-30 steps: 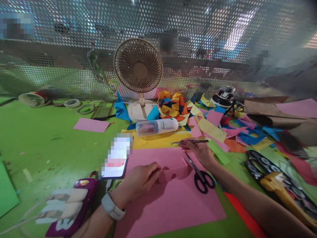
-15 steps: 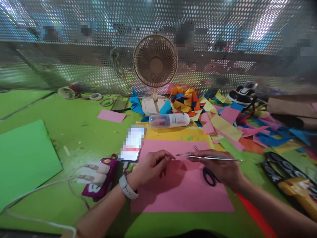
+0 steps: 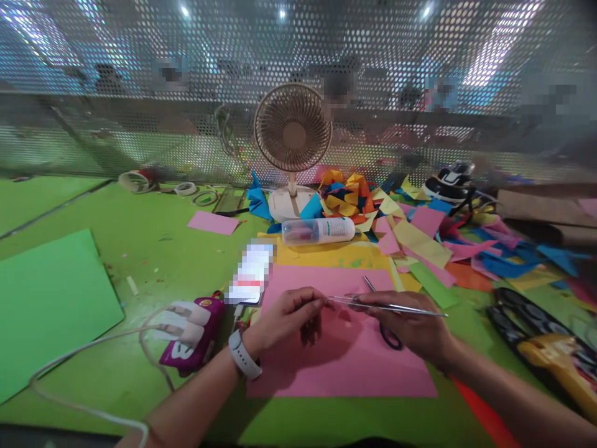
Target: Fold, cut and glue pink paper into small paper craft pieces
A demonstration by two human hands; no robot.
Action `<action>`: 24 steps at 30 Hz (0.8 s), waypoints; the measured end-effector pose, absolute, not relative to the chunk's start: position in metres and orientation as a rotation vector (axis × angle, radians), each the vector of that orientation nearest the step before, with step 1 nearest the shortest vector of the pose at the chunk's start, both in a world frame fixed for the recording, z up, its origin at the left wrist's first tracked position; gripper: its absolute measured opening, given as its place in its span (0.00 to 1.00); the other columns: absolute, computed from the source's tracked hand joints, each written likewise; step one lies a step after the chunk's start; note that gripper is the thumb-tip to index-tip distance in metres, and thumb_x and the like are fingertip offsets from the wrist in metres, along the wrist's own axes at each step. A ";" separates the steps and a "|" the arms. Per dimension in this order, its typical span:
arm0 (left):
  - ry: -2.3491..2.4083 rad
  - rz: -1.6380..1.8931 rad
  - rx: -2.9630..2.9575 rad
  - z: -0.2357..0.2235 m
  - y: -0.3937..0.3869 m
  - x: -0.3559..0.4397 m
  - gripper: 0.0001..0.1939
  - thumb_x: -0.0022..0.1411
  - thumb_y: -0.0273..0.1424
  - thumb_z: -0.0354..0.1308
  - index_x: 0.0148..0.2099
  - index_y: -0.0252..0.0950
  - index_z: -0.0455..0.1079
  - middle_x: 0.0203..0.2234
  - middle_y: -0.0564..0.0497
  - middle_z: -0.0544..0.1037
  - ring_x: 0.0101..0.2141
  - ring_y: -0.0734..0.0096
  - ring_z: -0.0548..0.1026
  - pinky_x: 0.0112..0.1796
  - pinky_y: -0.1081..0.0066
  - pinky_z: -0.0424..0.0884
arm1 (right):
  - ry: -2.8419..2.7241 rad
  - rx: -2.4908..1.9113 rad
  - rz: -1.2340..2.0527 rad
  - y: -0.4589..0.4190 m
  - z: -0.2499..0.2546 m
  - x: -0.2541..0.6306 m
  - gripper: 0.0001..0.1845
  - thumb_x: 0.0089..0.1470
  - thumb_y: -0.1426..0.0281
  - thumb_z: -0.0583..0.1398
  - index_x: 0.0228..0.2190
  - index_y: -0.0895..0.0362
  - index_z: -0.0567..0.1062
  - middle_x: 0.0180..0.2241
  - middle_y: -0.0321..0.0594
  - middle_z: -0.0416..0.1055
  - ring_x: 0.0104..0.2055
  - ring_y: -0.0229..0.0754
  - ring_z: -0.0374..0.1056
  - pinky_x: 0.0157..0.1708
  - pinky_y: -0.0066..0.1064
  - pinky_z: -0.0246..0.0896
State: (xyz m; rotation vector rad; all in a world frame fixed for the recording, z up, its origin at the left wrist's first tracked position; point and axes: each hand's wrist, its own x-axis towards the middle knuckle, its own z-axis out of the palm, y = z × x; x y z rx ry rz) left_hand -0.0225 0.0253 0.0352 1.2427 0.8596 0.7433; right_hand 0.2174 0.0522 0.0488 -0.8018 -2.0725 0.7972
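My right grip [image 3: 413, 323] holds tweezers [image 3: 415, 310]; what my left grip [image 3: 285, 318] holds, I can't tell. A slip could jab it.

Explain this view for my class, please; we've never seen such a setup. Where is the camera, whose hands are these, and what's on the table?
There is no robot here: these are a person's own bare hands, filmed by a camera worn on that person's head, looking forward and down.

The right hand holds thin metal tweezers. Their tips meet the fingertips of the left hand; whether those fingers hold anything is too small to tell.

Below lies a pink sheet on a green table, with scissors partly hidden by the right hand. Further back are a phone, a bottle on its side, a fan and colored paper pieces.
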 end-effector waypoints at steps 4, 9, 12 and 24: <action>0.860 0.760 1.244 0.033 0.025 -0.021 0.15 0.64 0.41 0.50 0.38 0.32 0.66 0.17 0.55 0.70 0.16 0.79 0.68 0.19 0.79 0.65 | -2.111 -0.762 0.755 0.050 0.048 0.217 0.14 0.54 0.71 0.60 0.42 0.45 0.76 0.36 0.35 0.78 0.35 0.42 0.75 0.32 0.29 0.72; 0.947 0.789 1.287 0.036 0.028 -0.025 0.16 0.64 0.42 0.50 0.39 0.32 0.66 0.17 0.56 0.69 0.17 0.79 0.68 0.18 0.81 0.62 | -1.983 -0.840 0.929 0.052 0.051 0.220 0.11 0.55 0.68 0.59 0.40 0.48 0.78 0.37 0.38 0.77 0.38 0.45 0.75 0.35 0.33 0.73; 1.082 0.794 1.383 0.040 0.033 -0.034 0.16 0.64 0.42 0.50 0.40 0.32 0.67 0.15 0.59 0.65 0.15 0.81 0.65 0.17 0.81 0.60 | -1.928 -0.870 1.002 0.054 0.052 0.222 0.09 0.56 0.67 0.59 0.37 0.51 0.79 0.38 0.41 0.77 0.38 0.45 0.74 0.37 0.33 0.72; 1.137 0.358 1.839 0.025 0.043 -0.036 0.12 0.59 0.33 0.54 0.45 0.36 0.66 0.23 0.55 0.73 0.23 0.73 0.70 0.25 0.76 0.62 | -2.114 -0.893 1.261 0.047 0.043 0.213 0.11 0.54 0.65 0.60 0.38 0.56 0.77 0.36 0.40 0.77 0.35 0.39 0.74 0.35 0.27 0.71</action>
